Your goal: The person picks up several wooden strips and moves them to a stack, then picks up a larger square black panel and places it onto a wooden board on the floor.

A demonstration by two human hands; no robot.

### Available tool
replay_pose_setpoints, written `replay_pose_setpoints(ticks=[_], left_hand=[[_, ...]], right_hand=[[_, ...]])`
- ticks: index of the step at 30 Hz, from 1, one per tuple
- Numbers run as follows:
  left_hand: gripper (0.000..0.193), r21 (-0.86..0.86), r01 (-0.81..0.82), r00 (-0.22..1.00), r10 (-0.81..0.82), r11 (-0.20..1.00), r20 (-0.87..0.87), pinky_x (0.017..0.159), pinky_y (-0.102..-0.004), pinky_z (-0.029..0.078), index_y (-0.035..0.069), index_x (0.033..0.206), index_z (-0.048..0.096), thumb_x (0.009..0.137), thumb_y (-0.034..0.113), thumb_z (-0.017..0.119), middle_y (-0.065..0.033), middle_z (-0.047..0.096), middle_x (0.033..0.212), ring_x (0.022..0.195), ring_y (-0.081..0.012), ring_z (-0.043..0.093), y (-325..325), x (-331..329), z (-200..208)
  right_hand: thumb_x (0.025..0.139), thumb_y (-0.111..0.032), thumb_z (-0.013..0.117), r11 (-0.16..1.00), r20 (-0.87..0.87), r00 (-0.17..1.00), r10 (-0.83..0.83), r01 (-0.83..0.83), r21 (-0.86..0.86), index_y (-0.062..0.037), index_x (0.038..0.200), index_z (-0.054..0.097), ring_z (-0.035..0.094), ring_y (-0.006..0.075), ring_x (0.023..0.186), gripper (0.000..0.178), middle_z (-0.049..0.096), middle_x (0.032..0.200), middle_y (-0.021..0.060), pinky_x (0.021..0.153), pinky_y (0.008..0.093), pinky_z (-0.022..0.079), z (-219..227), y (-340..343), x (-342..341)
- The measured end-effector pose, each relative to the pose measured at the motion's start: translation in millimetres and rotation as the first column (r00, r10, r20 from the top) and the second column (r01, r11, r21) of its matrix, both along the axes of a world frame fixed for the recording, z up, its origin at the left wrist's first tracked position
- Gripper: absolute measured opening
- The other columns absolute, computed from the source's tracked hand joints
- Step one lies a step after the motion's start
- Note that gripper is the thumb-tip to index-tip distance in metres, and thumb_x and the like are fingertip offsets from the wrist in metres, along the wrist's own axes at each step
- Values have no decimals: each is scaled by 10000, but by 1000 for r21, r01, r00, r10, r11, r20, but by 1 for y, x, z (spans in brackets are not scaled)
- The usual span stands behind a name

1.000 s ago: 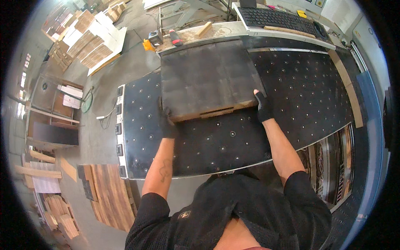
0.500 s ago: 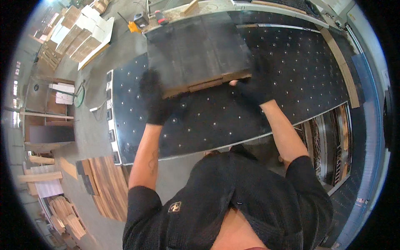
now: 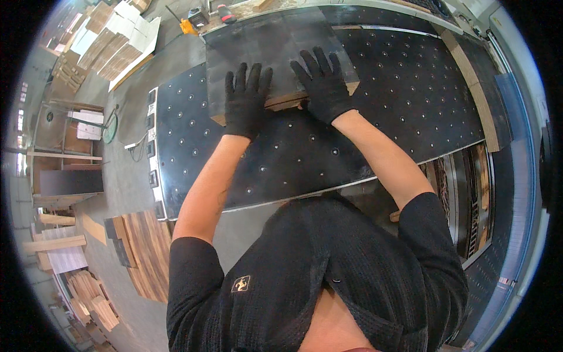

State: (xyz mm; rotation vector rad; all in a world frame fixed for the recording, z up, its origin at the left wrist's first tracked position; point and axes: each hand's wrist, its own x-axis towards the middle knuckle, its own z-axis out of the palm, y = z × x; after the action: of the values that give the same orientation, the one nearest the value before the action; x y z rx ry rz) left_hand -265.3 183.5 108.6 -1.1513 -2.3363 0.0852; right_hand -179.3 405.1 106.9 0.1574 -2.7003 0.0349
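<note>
- Black studded table [image 3: 281, 170]: spread out on the body side of the fingers.
- Left hand [image 3: 247, 100] and right hand [image 3: 324, 88]: palms down, fingers straight and spread, gripping nothing, seemingly resting over the near edge.
- Dark boards [image 3: 275, 50]: under and beyond the fingers; uneven pressure could skew the layers.
- Red-and-dark tool [image 3: 226, 14]: beyond the fingertips, leftward; boards shoved too far might knock it.
</note>
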Motion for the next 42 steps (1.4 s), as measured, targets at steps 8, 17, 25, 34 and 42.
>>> replay_pose_setpoints(ticks=[8,17,25,34,42], left_hand=[[1094,-29,-108,969,111,994,220,1205,-618,222,154,1578,349,669,462,875,-137,410,1585,1482,-409,331,-4,4,26],[687,663,-548,472,-465,511,749,1146,-431,412,82,1539,421,980,393,673,-82,483,1547,1369,-326,507,-106,-58,-17],[630,383,-877,-57,-854,291,517,1147,-391,400,109,1598,331,1037,341,505,-42,404,1602,1421,-253,431,-107,-119,-117],[359,403,-851,16,-749,337,662,871,-303,588,86,1364,576,1014,153,620,-30,673,1193,1021,-154,674,-91,-123,-124],[501,563,-677,127,-679,474,723,944,-336,546,135,1471,444,1003,101,619,-94,604,1283,1101,-196,623,-147,9,-126]], right_hand=[[737,-457,828,991,83,991,-100,92,97,-136,1543,410,218,397,1535,963,331,1623,170,1246,595,134,22,-1,-2],[936,-407,728,207,-37,989,-140,-8,-978,-46,1436,552,508,282,1332,642,577,1430,136,1139,395,383,-26,118,10],[941,-350,724,-134,-134,985,-105,-148,-980,-51,1427,578,525,243,1285,589,566,1438,80,1103,391,405,-92,122,-25],[904,-362,758,-146,-91,986,-140,-112,-983,-66,1418,578,530,245,1269,619,563,1427,69,1072,400,432,-92,126,-25],[872,-372,788,-182,46,997,-57,35,-983,-80,1410,578,535,246,1255,647,560,1416,58,1045,407,456,-138,115,92]])
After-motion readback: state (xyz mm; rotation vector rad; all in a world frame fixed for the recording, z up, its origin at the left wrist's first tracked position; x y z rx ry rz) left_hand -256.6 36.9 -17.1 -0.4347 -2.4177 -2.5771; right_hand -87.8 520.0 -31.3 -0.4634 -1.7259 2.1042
